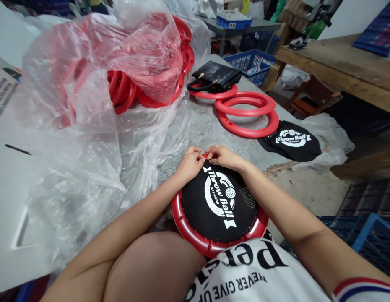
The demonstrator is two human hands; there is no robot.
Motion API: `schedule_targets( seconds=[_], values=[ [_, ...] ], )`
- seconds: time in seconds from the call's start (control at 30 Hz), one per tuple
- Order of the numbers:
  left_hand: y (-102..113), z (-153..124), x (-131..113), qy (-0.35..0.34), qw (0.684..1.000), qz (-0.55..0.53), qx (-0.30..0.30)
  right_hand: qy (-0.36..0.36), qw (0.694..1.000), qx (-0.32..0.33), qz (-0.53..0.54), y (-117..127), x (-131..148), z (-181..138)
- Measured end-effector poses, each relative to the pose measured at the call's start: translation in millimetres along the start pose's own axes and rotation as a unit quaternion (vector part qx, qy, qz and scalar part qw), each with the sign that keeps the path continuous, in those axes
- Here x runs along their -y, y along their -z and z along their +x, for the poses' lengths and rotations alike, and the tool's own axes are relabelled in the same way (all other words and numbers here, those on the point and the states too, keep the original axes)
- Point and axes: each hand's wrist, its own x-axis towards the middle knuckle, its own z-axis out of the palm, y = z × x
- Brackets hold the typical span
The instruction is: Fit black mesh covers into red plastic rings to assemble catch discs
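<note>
A red plastic ring [195,237] rests against my lap and the table edge, with a black mesh disc printed "Throw Ball" [218,201] stretched across it. My left hand [190,161] and my right hand [222,156] meet at the ring's far edge. Both pinch the black mesh there, fingers curled, pressing it onto the red rim. The fingertips nearly touch each other.
Three empty red rings [245,112] lie on the grey table [198,126], one under a black handbag [217,75]. A pile of black mesh discs [292,140] lies to the right. Clear plastic bags [97,105] hold more red rings at left. Blue crates [253,61] and a wooden bench [339,63] stand behind.
</note>
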Motion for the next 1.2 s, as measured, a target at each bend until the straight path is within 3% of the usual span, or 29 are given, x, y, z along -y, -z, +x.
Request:
schedule_targets(
  seconds=[0.1,0.43,0.7,1.2],
  values=[
    [-0.4,1.0,3.0,0.006,1.0,-0.021,-0.006,-0.007,0.999,-0.032,0.021,-5.3,-4.8,-1.0],
    [-2.2,-0.8,8.8,-0.005,0.997,-0.052,-0.049,-0.019,0.996,-0.048,0.068,-7.6,-7.5,-2.1],
    [-3.2,-3.6,8.2,0.011,0.996,-0.038,-0.083,-0.016,0.997,-0.054,0.048,-8.2,-7.8,-1.8],
    [-3.2,-2.9,7.9,0.014,0.996,-0.032,-0.079,-0.027,0.998,-0.053,0.006,-9.3,-2.2,-0.6]
  ],
)
